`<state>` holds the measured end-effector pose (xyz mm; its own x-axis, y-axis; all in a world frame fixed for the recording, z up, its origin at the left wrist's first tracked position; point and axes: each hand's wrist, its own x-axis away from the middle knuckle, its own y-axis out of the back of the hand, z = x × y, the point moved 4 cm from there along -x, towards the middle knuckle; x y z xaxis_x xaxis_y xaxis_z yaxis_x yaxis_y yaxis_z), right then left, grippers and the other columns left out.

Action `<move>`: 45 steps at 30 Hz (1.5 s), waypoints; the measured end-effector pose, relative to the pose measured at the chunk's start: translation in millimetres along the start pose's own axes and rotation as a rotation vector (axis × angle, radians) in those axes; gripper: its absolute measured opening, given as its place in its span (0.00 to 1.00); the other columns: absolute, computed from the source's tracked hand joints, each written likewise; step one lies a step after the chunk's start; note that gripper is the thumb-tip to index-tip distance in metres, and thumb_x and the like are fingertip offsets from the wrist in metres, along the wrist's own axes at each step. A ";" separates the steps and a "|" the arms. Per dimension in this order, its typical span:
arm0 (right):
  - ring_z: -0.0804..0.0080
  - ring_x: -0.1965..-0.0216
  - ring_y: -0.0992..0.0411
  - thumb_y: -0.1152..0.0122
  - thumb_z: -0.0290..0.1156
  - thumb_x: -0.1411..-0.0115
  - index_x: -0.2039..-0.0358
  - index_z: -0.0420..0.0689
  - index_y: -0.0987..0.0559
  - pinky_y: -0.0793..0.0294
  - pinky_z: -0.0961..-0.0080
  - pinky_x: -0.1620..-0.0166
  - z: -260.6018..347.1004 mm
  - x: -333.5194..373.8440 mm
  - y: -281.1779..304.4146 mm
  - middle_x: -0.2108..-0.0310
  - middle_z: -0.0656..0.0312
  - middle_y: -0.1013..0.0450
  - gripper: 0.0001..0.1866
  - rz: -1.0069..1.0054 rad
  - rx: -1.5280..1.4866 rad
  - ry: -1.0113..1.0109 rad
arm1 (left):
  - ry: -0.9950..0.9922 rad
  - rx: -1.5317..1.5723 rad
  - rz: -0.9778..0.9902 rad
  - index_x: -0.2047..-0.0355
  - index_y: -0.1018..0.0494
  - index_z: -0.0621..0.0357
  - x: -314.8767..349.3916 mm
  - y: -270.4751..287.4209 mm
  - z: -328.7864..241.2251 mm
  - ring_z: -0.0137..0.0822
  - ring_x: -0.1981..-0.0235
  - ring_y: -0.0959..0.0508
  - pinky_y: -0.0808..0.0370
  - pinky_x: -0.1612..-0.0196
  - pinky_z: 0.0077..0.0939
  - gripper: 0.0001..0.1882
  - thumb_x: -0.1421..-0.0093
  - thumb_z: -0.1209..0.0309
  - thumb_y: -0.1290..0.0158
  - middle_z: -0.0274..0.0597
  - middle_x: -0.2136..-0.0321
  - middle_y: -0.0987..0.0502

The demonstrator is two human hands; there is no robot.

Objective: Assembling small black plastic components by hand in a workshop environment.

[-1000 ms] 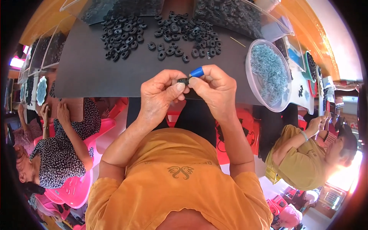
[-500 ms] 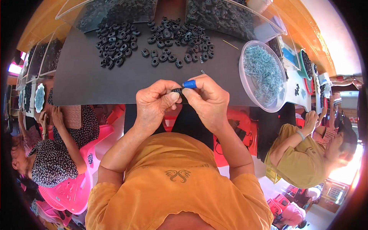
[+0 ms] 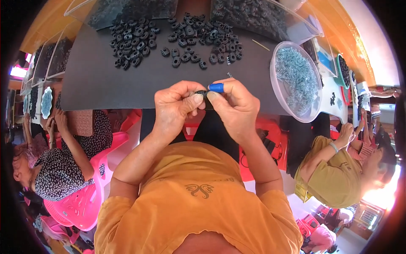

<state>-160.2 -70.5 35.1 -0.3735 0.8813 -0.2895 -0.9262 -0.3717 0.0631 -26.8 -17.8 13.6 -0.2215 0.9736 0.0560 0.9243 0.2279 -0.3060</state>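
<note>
Above the table's near edge, my left hand [image 3: 171,106] pinches a small black plastic clip [image 3: 201,92] between thumb and fingers. My right hand [image 3: 237,106] closes on the same clip from the other side, its index finger capped with a blue finger cot [image 3: 216,87]. The fingertips cover most of the clip. Just beyond my right hand lies a tiny loose coil spring [image 3: 229,75]. Farther back spread piles of similar black clips, one at the left [image 3: 133,40] and one at the middle [image 3: 203,38].
To the right, a clear round bowl [image 3: 275,84] holds many small springs [image 3: 298,76]. Clear bins of black pieces [image 3: 249,19] line the far side. A thin stick [image 3: 261,45] lies by the bowl. People sit close by at left [image 3: 63,169] and right [image 3: 334,173].
The table and its things sit slightly farther right and higher in view. Both hands keep their pinch on the clip, with little shift in the fingers.
</note>
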 end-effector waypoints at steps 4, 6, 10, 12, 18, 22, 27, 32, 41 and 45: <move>0.85 0.75 0.32 0.41 0.16 0.48 0.71 0.38 0.27 0.32 0.86 0.72 -0.3 1.9 5.2 0.73 0.64 0.29 0.06 0.045 -0.046 -0.028 | -0.036 -0.047 0.032 0.65 0.25 0.66 1.4 -1.9 -5.2 0.18 0.80 0.32 0.34 0.77 0.10 0.06 0.43 0.78 0.46 0.33 0.78 0.25; 0.84 0.76 0.33 0.41 0.15 0.49 0.72 0.38 0.27 0.32 0.85 0.73 -6.0 1.8 3.3 0.73 0.63 0.29 0.06 0.031 -0.030 -0.004 | -0.056 -0.065 0.025 0.65 0.25 0.66 0.6 -2.9 -5.6 0.18 0.80 0.32 0.34 0.78 0.10 0.06 0.43 0.78 0.45 0.33 0.79 0.25; 0.81 0.78 0.33 0.42 0.12 0.51 0.73 0.38 0.29 0.32 0.83 0.76 -6.9 5.5 -4.1 0.73 0.60 0.30 0.08 -0.026 0.106 0.152 | -0.087 -0.117 -0.015 0.66 0.25 0.66 2.4 -1.1 -2.3 0.17 0.80 0.32 0.34 0.78 0.11 0.05 0.44 0.79 0.46 0.32 0.79 0.26; 0.79 0.78 0.33 0.42 0.12 0.51 0.73 0.39 0.30 0.32 0.82 0.76 -5.3 6.5 -7.7 0.73 0.60 0.30 0.09 -0.040 0.128 0.184 | -0.123 -0.231 -0.056 0.68 0.24 0.66 4.3 -3.1 -5.9 0.17 0.81 0.32 0.33 0.79 0.11 0.04 0.45 0.81 0.46 0.32 0.79 0.26; 0.70 0.77 0.33 0.42 0.10 0.53 0.72 0.38 0.30 0.33 0.76 0.76 -0.3 9.5 -6.8 0.74 0.58 0.29 0.11 -0.090 0.240 0.317 | -0.144 -0.269 -0.080 0.68 0.25 0.65 5.3 -3.8 -6.4 0.17 0.81 0.33 0.34 0.80 0.12 0.05 0.45 0.83 0.46 0.31 0.79 0.26; 0.66 0.76 0.32 0.41 0.10 0.55 0.72 0.38 0.29 0.32 0.75 0.74 2.9 10.9 -7.6 0.74 0.57 0.29 0.11 -0.127 0.245 0.322 | -0.117 -0.253 -0.065 0.68 0.25 0.65 2.3 -5.9 -7.5 0.17 0.81 0.33 0.34 0.80 0.12 0.05 0.45 0.83 0.47 0.31 0.79 0.27; 0.64 0.76 0.32 0.42 0.09 0.55 0.71 0.37 0.28 0.32 0.74 0.73 -0.7 8.0 -13.2 0.74 0.56 0.29 0.12 -0.222 0.242 0.400 | -0.124 -0.293 -0.099 0.67 0.25 0.65 -1.8 -6.4 -8.7 0.17 0.79 0.33 0.35 0.78 0.12 0.04 0.43 0.81 0.48 0.30 0.79 0.28; 0.64 0.74 0.31 0.43 0.10 0.52 0.66 0.36 0.26 0.30 0.75 0.71 -5.9 6.5 -2.9 0.73 0.56 0.29 0.13 -0.175 0.200 0.347 | -0.031 -0.288 -0.050 0.67 0.25 0.65 -12.7 -3.0 -17.1 0.17 0.79 0.33 0.35 0.77 0.11 0.04 0.43 0.79 0.48 0.29 0.79 0.28; 0.82 0.75 0.32 0.47 0.12 0.46 0.58 0.38 0.27 0.32 0.85 0.71 -19.0 7.7 23.4 0.69 0.62 0.27 0.15 -0.248 0.064 0.197 | -0.616 -1.466 0.343 0.73 0.29 0.60 -45.5 -15.2 -34.8 0.46 0.73 0.26 0.29 0.69 0.34 0.06 0.52 0.76 0.44 0.46 0.78 0.29; 0.82 0.73 0.32 0.47 0.14 0.44 0.61 0.37 0.26 0.31 0.85 0.70 -14.0 13.2 38.2 0.69 0.61 0.26 0.10 -0.253 0.196 0.172 | -0.710 -1.552 0.391 0.76 0.32 0.59 -45.0 -25.8 -31.4 0.45 0.73 0.27 0.29 0.71 0.36 0.07 0.55 0.76 0.44 0.44 0.79 0.33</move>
<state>-199.7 -77.1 20.3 -0.1319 0.8702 -0.4747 -0.9868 -0.0701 0.1458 -31.0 -67.0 48.8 0.3778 0.8717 -0.3122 0.2725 0.2176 0.9372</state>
